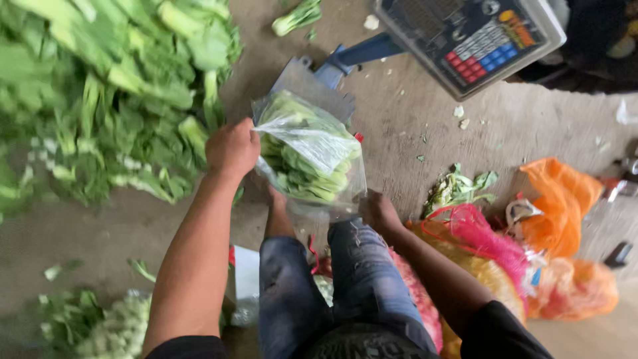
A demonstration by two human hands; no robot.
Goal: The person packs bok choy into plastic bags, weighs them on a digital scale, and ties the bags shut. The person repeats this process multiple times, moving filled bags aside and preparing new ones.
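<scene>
The left hand (pixel 232 147) gripped the upper edge of a clear bag (pixel 310 154) of greens, fingers closed on the plastic. The right hand (pixel 379 211) held the bag's lower corner (its fingers mostly hidden). The bag hung over the scale (pixel 458 36) platform, above the knees. A heap of greens (pixel 106 86) lay left; orange bags (pixel 565 199) sat right.

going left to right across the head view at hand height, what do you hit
pile of leafy greens → left hand → clear plastic bag of greens → right hand → loose green scraps → pink mesh bag → orange plastic bag
</scene>
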